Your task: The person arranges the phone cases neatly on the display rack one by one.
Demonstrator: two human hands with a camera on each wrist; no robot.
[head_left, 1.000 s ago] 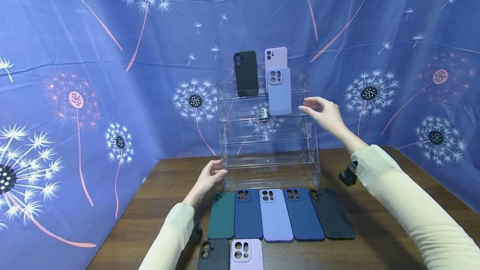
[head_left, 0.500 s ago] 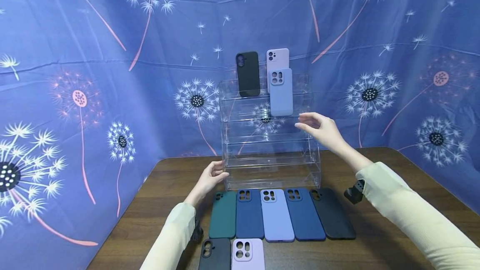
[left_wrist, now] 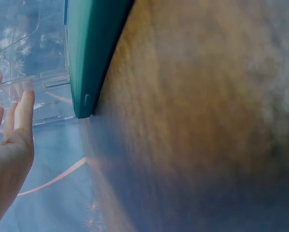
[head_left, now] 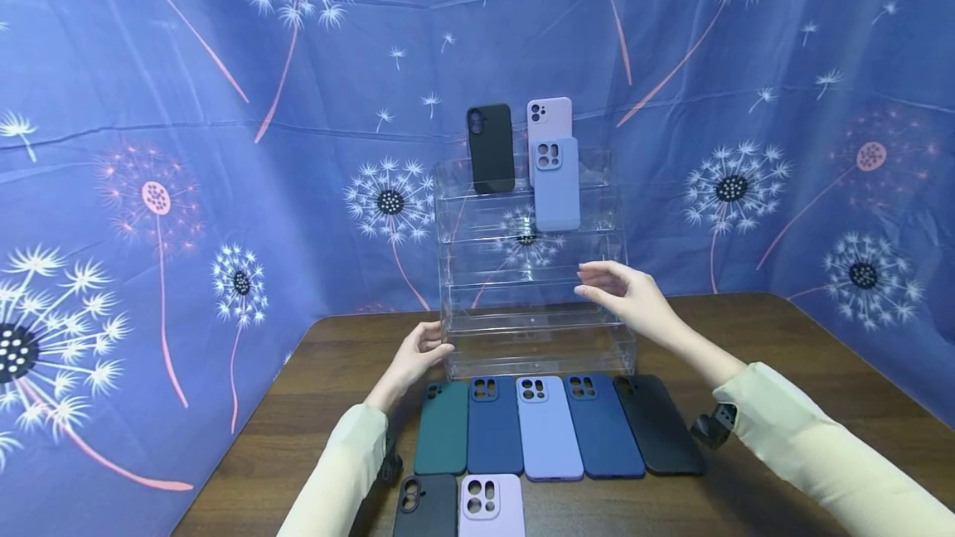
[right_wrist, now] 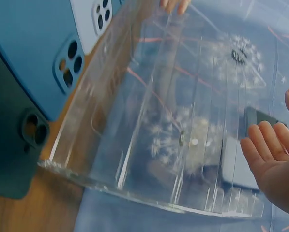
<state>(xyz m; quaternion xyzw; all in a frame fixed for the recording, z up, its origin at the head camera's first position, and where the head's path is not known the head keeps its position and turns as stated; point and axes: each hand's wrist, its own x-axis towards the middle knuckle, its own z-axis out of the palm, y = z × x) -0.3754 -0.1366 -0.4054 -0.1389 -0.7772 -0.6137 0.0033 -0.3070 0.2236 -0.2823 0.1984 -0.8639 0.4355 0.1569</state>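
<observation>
A clear tiered display rack (head_left: pixel 533 317) stands on the table. At its left side my left hand (head_left: pixel 409 359) touches the edge with fairly straight fingers. Before the lower right tiers hovers my right hand (head_left: pixel 627 297), relaxed and holding nothing. Up on the rack stand a black phone case (head_left: pixel 491 149) and a pink phone case (head_left: pixel 550 114), with a light blue phone case (head_left: pixel 557 197) one tier lower, partly covering the pink one. Flat before the rack lie a green case (head_left: pixel 442 429), dark blue cases (head_left: pixel 496 433), a periwinkle case (head_left: pixel 550 437) and a black case (head_left: pixel 660 429).
Nearer me lie another dark case (head_left: pixel 427 512) and a lilac case (head_left: pixel 492 512), both cut off by the bottom of the head view. Behind the wooden table (head_left: pixel 298 413) hangs a blue dandelion-print cloth (head_left: pixel 321 89).
My right hand has come down and slightly left from beside the light blue case, toward the lower tiers. My left hand stays at the rack's edge; the cases keep their places.
</observation>
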